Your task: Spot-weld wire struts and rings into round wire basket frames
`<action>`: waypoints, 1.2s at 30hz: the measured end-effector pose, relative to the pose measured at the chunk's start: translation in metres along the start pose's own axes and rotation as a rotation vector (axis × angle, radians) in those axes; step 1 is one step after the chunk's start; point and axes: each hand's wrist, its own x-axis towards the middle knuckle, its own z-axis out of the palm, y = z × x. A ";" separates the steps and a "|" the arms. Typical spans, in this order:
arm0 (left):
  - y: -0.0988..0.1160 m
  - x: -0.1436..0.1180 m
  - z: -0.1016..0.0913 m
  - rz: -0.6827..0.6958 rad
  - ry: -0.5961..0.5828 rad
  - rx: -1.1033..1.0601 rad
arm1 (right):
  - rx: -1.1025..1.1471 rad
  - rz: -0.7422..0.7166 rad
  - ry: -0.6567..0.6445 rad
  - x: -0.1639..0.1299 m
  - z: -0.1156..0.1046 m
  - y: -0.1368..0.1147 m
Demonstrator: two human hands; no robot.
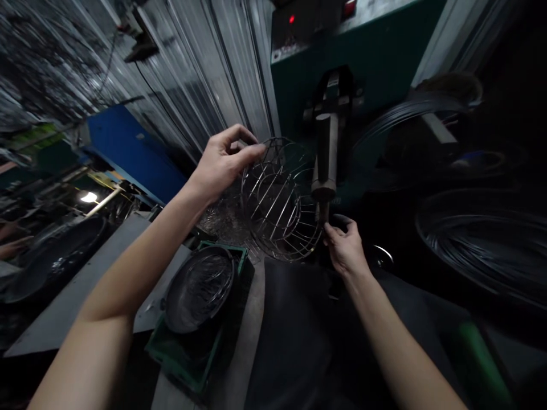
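A round wire basket (pixel 273 196) of thin metal rods and rings is held up in front of me, tilted so its rings face me. My left hand (pixel 226 156) pinches its upper left rim between thumb and fingers. At the basket's lower right, my right hand (pixel 347 247) has its fingertips pressed together beside the machine's lower metal post; whatever they grip is too dark to make out. Just above that hand is a thick cylindrical metal arm (pixel 326 154), which points down from the machine (pixel 359 51). The basket's right edge is beside this arm.
A black pan (pixel 200 290) with thin wire pieces rests on a green crate (pixel 199 378) at lower left. Coils of wire (pixel 482 239) lie on the right. A blue panel (pixel 132 151) and a grey board (pixel 81 296) are on the left. Another person's hand (pixel 15 247) shows at the far left.
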 end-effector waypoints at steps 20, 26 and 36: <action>-0.003 -0.026 0.004 0.051 0.218 0.078 | -0.162 0.102 -0.064 0.010 -0.012 -0.014; 0.004 0.033 0.022 -0.049 0.174 0.178 | -0.181 0.099 -0.074 0.015 -0.015 -0.018; -0.010 -0.024 0.017 0.096 0.178 0.160 | -0.258 0.075 -0.086 0.014 -0.039 -0.015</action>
